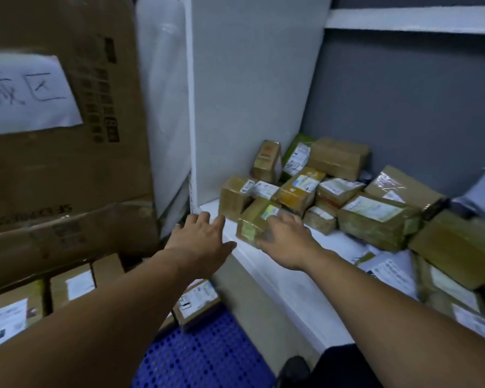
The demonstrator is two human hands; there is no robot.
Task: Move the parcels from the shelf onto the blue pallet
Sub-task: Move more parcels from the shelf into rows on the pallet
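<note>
R hand (286, 245) on small parcel (254, 219) near front of white shelf (266, 273): fingers curled over box top, thumb against near face, so gripping it; some motion blur there. Small parcel brown, taped, w/ pale label on top, tilted, close against pile behind; resting on shelf or lifted off it, can't tell. L hand (202, 239) just left of it, above shelf's front-left corner, fingers straight & spread, released, nothing held; thumb tip just beside parcel's lower corner, contact unclear. Pile (347, 191) farther back on shelf: many brown cartons w/ white labels, jumbled, leaning on each other. Green-printed pack (296, 152) at rear of pile, near grey back wall (403, 107). More cartons & flat white mailers (387, 270) along shelf to the right. White side panel (249, 93) closing shelf bay on left; upper shelf board (412, 19) overhead. Below & to the left, blue pallet (205, 357), perforated plastic, w/ labelled boxes (73, 285) on it in a row, one more nearer the shelf. Big cardboard carton (76, 169) standing behind those, handwritten paper sign (25, 93) stuck on its face. Dark shoe (294, 369) at bottom edge, beside pallet.
</note>
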